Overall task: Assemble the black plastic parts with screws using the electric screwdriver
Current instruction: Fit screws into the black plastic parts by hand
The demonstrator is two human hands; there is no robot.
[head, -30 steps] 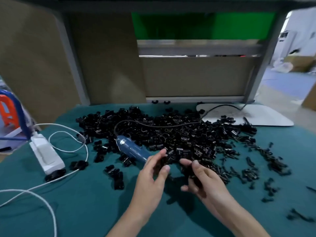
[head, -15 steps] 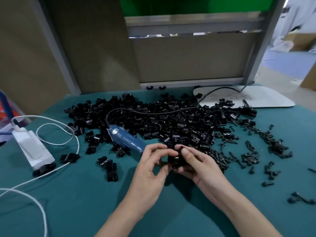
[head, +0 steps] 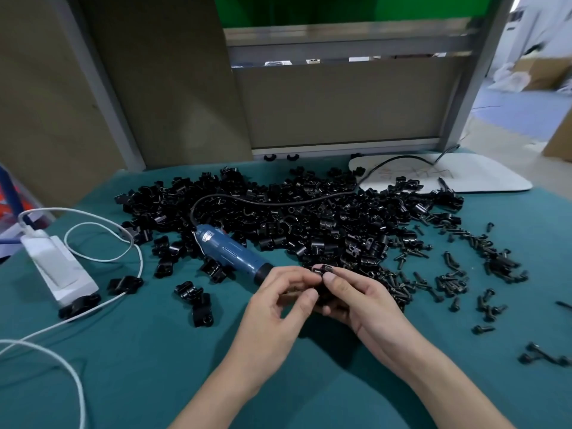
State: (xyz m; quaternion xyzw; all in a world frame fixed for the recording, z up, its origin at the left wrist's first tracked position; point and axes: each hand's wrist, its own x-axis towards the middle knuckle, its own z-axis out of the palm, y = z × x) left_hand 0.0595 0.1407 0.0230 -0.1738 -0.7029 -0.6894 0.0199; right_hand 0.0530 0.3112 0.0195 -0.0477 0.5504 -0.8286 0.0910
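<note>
Fingers of left hand point(head: 275, 308) and right hand point(head: 359, 300) clamp one black part point(head: 322, 269), aligning it I guess; screwdriver point(head: 230, 252) waits nearby left.

Over the green bench point(head: 154, 351), the left hand point(head: 275, 308) and right hand point(head: 359, 298) pinch a small black plastic part point(head: 323, 269) between them. The blue electric screwdriver point(head: 229, 252) lies just beside the left hand, a pile of black parts point(head: 309, 218) behind it, screws point(head: 448, 280) scattered to the right.

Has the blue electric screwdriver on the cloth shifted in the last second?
No. The blue electric screwdriver lies at the same slant and spacing from the white plastic power adapter; only the camera view shifted.
</note>
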